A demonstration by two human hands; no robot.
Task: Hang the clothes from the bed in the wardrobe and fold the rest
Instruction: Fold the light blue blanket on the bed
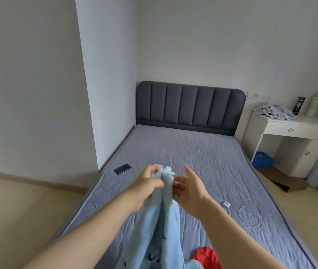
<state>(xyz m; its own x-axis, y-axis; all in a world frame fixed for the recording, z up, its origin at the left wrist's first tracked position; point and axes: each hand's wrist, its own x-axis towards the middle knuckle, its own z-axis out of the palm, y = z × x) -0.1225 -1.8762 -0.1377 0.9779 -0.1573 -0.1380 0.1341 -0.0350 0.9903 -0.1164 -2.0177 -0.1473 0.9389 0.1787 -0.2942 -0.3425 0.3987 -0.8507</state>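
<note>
A light blue fleece garment (162, 226) with small dark prints hangs bunched over the foot of the bed (202, 152). My left hand (146, 183) grips its gathered top edge, fingers curled round the fabric. My right hand (188, 186) is beside the bunch with its fingers spread, the fingertips touching the cloth. A red garment (205, 257) lies on the mattress at the bottom edge, partly cut off by the frame.
A black phone (122, 169) lies near the bed's left edge. A small white charger block (226, 204) and a coiled white cable (251, 214) lie on the right side. A white desk (297, 125) with crumpled grey cloth (274, 111) stands to the right.
</note>
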